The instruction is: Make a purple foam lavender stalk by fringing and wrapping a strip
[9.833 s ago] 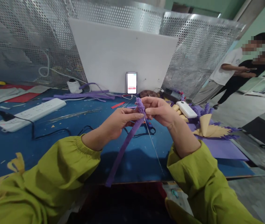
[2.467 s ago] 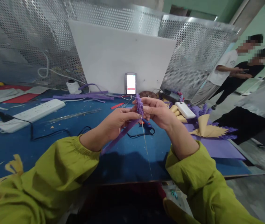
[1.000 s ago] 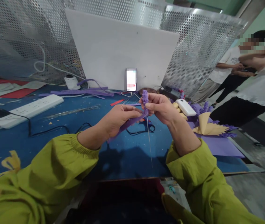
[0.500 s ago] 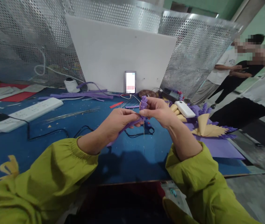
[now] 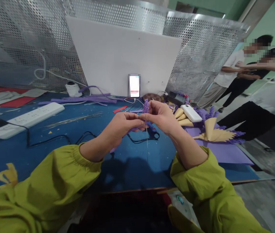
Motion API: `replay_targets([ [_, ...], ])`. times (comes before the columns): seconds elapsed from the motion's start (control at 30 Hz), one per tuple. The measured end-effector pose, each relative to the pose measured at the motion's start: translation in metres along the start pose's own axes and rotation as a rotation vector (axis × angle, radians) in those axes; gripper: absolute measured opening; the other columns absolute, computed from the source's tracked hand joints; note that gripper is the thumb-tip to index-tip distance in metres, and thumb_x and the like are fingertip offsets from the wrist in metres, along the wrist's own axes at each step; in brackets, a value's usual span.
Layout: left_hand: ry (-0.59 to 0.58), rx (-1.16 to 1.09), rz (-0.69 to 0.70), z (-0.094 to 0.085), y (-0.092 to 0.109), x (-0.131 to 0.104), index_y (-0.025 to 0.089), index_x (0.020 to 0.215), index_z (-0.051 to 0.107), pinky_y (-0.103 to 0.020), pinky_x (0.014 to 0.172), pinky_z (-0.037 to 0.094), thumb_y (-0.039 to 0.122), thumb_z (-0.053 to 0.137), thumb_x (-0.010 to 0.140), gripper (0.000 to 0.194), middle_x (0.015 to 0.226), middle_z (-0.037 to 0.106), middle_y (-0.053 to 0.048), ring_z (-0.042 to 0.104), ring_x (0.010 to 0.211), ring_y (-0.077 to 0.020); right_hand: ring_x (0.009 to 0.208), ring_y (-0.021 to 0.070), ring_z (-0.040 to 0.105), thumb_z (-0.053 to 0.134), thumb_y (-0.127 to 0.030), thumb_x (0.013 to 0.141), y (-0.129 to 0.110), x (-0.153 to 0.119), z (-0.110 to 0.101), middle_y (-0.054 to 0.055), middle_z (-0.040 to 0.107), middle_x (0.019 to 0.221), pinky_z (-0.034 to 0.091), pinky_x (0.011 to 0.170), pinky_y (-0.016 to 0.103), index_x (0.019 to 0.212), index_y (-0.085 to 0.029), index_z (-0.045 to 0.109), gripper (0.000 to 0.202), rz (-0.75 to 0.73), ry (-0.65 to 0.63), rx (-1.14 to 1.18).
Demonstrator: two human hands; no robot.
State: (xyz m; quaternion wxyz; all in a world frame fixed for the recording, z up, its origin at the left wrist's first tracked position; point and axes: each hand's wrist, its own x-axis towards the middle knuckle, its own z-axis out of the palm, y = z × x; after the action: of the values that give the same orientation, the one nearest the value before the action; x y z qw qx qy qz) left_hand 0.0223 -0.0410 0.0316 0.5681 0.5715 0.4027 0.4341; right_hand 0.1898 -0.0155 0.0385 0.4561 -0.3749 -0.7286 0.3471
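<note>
Above the blue table, a small purple paper flower [image 5: 146, 106] stands upright between my hands, a thin wire stem [image 5: 147, 142] hanging below it. My left hand [image 5: 126, 124] pinches a purple strip [image 5: 113, 149], whose loose end trails down to the left under the palm. The fingers of my right hand [image 5: 160, 116] are closed on the flower, with thumb and forefinger meeting my left fingertips at its base. Behind and below the hands lies a blue tool [image 5: 153, 131] with a black cord, partly covered by them.
On the blue table [image 5: 132, 176] are a white power strip [image 5: 28, 119], wires [image 5: 75, 119], and purple strips [image 5: 81, 98]. A lit phone [image 5: 134, 85] leans on a white board [image 5: 127, 55]. At right are a power bank [image 5: 191, 113] and paper cones [image 5: 210, 128]. People stand beyond.
Both hands and the flower have shifted slightly left in view, and the flower looks turned a little. At the right, a person's forearm has come up across the others.
</note>
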Motion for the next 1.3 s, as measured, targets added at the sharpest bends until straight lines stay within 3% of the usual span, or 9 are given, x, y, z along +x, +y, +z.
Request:
replay_targets([
  [0.17,0.027,0.061,0.049,0.001,-0.002,-0.001,0.018,0.072,0.075,-0.027,0.07,0.046,0.024,0.074,0.066,0.009,0.071,0.072,-0.002,0.062,0.071,-0.0148,0.054,0.0081,0.039,0.077,-0.029,0.071,-0.001,-0.002,0.006,-0.007,0.045,0.058,0.032,0.052,0.024,0.066,-0.02,0.044,0.035,0.005,0.068,0.023],
  [0.43,0.061,0.029,0.057,0.004,-0.003,0.0,0.016,0.068,0.074,-0.029,0.073,0.049,0.019,0.071,0.064,0.006,0.067,0.07,-0.002,0.061,0.068,-0.0145,0.053,0.0085,0.042,0.078,-0.029,0.069,0.0,-0.003,0.013,-0.006,0.047,0.058,0.035,0.05,0.024,0.067,-0.02,0.046,0.033,0.033,0.126,0.04],
  [0.8,-0.026,-0.143,-0.004,0.003,0.002,-0.001,0.015,0.073,0.076,-0.028,0.075,0.05,0.019,0.076,0.066,0.007,0.069,0.071,-0.002,0.061,0.065,-0.0124,0.056,0.0073,0.049,0.077,-0.035,0.073,0.003,0.003,-0.005,0.001,0.066,0.079,0.04,0.051,0.022,0.094,-0.016,0.069,0.029,0.131,-0.194,0.482],
  [1.0,-0.057,-0.143,-0.004,0.0,-0.001,0.001,0.018,0.075,0.076,-0.029,0.078,0.05,0.026,0.079,0.067,0.012,0.075,0.073,-0.003,0.064,0.072,-0.0144,0.052,0.0061,0.046,0.077,-0.03,0.072,0.007,0.005,-0.006,-0.001,0.064,0.071,0.037,0.047,0.021,0.085,-0.016,0.068,0.021,0.073,-0.143,0.455],
  [1.3,-0.02,0.018,0.016,0.0,0.001,0.0,0.018,0.076,0.075,-0.028,0.071,0.047,0.02,0.073,0.067,0.01,0.074,0.072,-0.003,0.062,0.071,-0.0143,0.056,0.008,0.05,0.076,-0.029,0.07,0.002,0.002,-0.002,-0.001,0.063,0.069,0.037,0.048,0.022,0.082,-0.016,0.066,0.02,0.061,-0.08,0.342],
])
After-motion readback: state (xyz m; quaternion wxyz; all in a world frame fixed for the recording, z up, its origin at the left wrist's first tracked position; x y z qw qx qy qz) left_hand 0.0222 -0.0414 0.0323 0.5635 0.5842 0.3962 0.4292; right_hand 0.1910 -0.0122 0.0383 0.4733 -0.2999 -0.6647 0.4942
